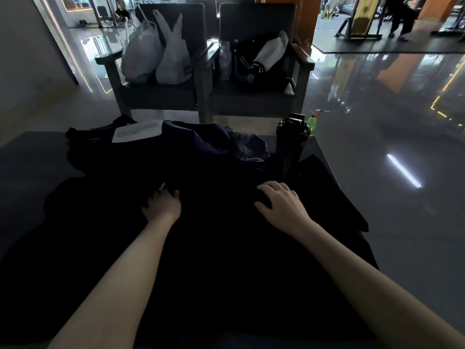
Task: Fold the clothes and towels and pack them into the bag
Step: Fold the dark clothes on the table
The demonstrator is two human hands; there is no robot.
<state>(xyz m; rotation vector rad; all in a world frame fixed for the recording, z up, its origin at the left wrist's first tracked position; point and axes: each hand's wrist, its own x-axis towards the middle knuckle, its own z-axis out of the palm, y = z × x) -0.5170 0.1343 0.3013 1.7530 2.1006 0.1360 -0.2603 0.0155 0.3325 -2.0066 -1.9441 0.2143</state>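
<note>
- Fingers (174, 194) of the left hand (162, 204) are curled down into the large black cloth garment (226, 260) and grip its fabric just below a small white tag (162, 186). This is left of the tall black plastic shaker bottle (292, 139) and nearer the camera.
- Fingers of the right hand (281, 200) are bent with their tips on the same garment, just in front of the shaker bottle. Whether they pinch a fold or only press on it cannot be told in the dark cloth.
- The dark grey tabletop (37, 152) carries the shaker bottle at its far right corner.
- The black garment lies spread flat over most of the tabletop. It reaches from the base of the shaker bottle to the near edge, and one point hangs over the right side.
- Two dark upholstered armchairs (161, 96) stand on the floor behind the shaker bottle.
- A dark navy crumpled garment (201, 144) lies heaped just left of the shaker bottle, touching the black garment's far edge.
- Two white plastic carrier bags (156, 56) sit on the armchair farther left of the shaker bottle.
- A white sheet of paper (137, 131) rests on dark cloth well to the left of the shaker bottle.
- A small green spray bottle (312, 123) stands just behind the shaker bottle to its right.
</note>
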